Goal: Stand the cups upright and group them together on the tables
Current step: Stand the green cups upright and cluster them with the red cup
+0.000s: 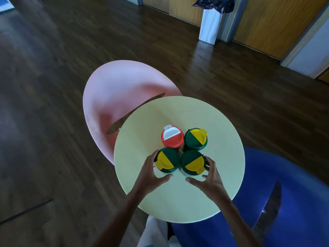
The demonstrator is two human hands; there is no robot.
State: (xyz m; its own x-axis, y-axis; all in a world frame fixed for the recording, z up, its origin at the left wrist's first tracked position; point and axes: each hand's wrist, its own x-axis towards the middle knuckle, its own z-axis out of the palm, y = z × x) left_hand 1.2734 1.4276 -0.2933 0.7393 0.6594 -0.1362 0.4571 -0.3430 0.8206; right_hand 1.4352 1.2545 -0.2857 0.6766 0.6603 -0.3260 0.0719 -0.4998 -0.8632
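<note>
Several lidded cups stand upright in a tight square cluster on the round pale-yellow table (204, 118). A red cup with a white flap (172, 136) is at the far left, and a green cup with a yellow flap (195, 139) is at the far right. Two more green-and-yellow cups stand nearer me, the near-left cup (167, 160) and the near-right cup (193, 162). My left hand (151, 172) curls around the near-left cup's outer side. My right hand (208, 175) curls around the near-right cup's outer side. Fingers of both hands touch the cups' walls.
A pink round table (121, 90) sits lower, to the far left, partly under the yellow one. A blue round table (284, 184) lies lower at the right. Dark wooden floor surrounds them. A white post (210, 25) and wooden doors stand at the back.
</note>
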